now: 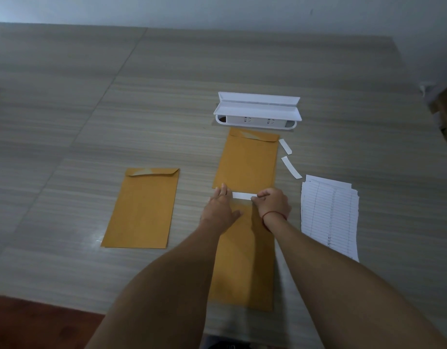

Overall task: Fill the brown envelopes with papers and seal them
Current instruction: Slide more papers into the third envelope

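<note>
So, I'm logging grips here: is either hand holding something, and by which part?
The right hand pinches the white strip by its right end; the left hand only presses the brown envelope.

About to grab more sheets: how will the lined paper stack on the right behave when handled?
Pushed, the paper stack will probably fan out, since its top edges sit staggered. Lifted, the thin loose sheets likely flop. The smooth table should let it slide.

Grey wood-grain table (66, 122), pale wall (217, 8)
</note>
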